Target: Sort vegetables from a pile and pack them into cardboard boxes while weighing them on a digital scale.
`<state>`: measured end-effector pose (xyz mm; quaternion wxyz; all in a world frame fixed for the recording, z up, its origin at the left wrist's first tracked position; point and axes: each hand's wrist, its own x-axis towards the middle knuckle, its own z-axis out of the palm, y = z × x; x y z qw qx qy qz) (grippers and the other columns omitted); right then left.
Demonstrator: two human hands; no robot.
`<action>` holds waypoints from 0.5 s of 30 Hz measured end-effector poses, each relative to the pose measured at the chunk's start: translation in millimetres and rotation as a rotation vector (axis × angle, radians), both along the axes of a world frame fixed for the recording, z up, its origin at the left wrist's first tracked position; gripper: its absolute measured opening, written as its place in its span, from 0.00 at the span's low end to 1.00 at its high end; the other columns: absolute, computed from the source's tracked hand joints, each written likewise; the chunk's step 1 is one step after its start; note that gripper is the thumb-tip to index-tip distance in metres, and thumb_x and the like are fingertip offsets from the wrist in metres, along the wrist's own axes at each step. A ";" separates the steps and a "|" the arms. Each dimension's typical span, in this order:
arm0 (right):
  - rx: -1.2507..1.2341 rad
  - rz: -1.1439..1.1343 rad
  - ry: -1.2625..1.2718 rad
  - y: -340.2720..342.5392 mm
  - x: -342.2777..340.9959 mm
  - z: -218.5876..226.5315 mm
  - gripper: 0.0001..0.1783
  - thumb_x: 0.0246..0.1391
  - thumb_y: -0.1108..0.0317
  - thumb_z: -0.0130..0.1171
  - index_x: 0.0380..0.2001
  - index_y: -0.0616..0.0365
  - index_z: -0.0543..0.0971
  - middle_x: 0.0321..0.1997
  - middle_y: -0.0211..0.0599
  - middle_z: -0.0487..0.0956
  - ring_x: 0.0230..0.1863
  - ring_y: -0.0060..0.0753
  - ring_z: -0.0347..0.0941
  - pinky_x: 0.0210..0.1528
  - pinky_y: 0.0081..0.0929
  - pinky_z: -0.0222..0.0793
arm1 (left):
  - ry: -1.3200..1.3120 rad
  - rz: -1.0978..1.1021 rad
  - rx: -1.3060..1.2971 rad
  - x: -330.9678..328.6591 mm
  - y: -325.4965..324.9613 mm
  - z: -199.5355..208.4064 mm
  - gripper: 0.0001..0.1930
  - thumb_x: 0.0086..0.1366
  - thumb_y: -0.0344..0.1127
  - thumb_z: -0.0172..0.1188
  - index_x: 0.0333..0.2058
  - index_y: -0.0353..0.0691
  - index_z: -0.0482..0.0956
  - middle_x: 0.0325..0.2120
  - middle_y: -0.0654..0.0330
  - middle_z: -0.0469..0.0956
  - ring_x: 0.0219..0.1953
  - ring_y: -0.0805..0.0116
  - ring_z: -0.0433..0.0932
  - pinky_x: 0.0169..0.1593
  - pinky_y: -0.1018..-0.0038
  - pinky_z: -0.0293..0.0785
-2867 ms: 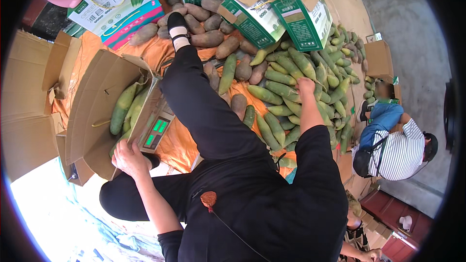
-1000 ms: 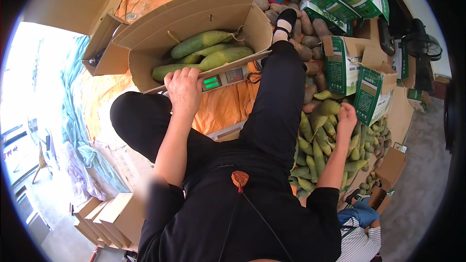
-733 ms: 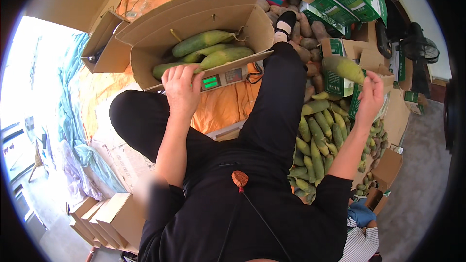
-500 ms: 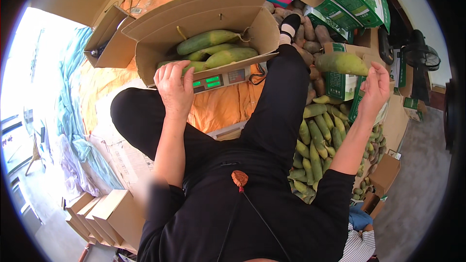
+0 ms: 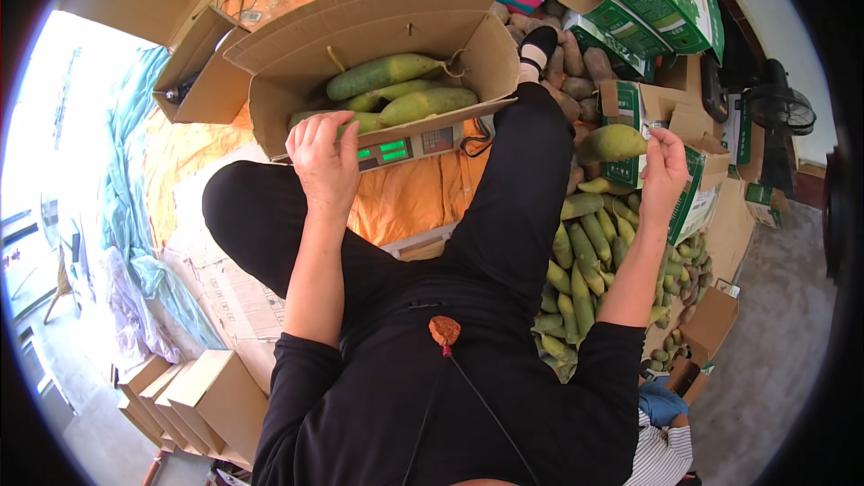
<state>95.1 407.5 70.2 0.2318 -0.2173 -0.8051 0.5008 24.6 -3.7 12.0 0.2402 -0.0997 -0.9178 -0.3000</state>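
Observation:
My right hand [image 5: 662, 162] pinches a green radish [image 5: 614, 143] by one end and holds it up over the right side. My left hand [image 5: 322, 155] hooks its fingers over the near wall of an open cardboard box [image 5: 360, 27], thumb spread to the side. Several green radishes [image 5: 387, 77] lie inside that box. It sits on a scale [image 5: 423, 142] with a lit green display. Beside my right leg is a heap of green radishes [image 5: 587, 256]; my right forearm passes over part of it.
Brownish root vegetables [image 5: 576, 87] lie around my foot. Green-and-white cartons [image 5: 668, 0] stand at the far right, near a black fan [image 5: 781, 108]. Folded boxes [image 5: 211, 405] lean at the lower left. Another person's striped sleeve [image 5: 664, 454] shows at the lower right.
My right hand has moved left and slightly down with the green radish, which now points more away from view. My left hand stays on the box wall.

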 end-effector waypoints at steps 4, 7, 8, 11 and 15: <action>0.053 -0.028 -0.017 1.8 -4.8 7.2 0.06 0.59 0.72 0.53 0.39 0.57 0.76 0.19 0.16 0.64 0.18 0.07 0.53 0.20 0.11 0.47 | -0.024 0.014 0.026 -0.1 -0.5 -3.6 0.05 0.55 0.30 0.62 0.32 0.41 0.78 0.30 0.59 0.78 0.38 0.59 0.75 0.48 0.65 0.65; 0.017 0.019 -0.017 14.0 -4.5 -8.4 0.06 0.59 0.73 0.53 0.39 0.58 0.76 0.20 0.14 0.60 0.23 0.09 0.53 0.25 0.11 0.48 | -0.051 0.027 0.037 2.3 -2.9 -0.8 0.04 0.57 0.30 0.60 0.32 0.41 0.79 0.31 0.59 0.78 0.39 0.58 0.75 0.48 0.65 0.64; 0.035 -0.001 -0.013 17.9 -4.1 -18.6 0.05 0.59 0.73 0.53 0.38 0.59 0.77 0.21 0.15 0.63 0.23 0.09 0.55 0.26 0.11 0.50 | -0.057 0.034 0.044 3.7 -3.3 -0.5 0.04 0.57 0.30 0.60 0.32 0.41 0.79 0.31 0.59 0.78 0.39 0.59 0.75 0.48 0.66 0.64; 0.080 -0.104 -0.087 31.3 6.4 -55.3 0.06 0.58 0.72 0.54 0.37 0.60 0.77 0.24 0.19 0.69 0.25 0.11 0.59 0.27 0.13 0.54 | -0.062 0.034 0.056 4.8 -3.9 -1.1 0.04 0.58 0.30 0.60 0.33 0.41 0.79 0.31 0.60 0.78 0.39 0.60 0.75 0.49 0.66 0.64; 0.068 -0.261 -0.144 67.6 44.6 -130.2 0.07 0.56 0.72 0.55 0.36 0.60 0.78 0.25 0.24 0.73 0.27 0.16 0.64 0.31 0.18 0.61 | -0.081 0.011 0.074 0.8 2.0 -3.0 0.04 0.58 0.30 0.60 0.33 0.41 0.79 0.31 0.60 0.78 0.39 0.60 0.74 0.49 0.67 0.64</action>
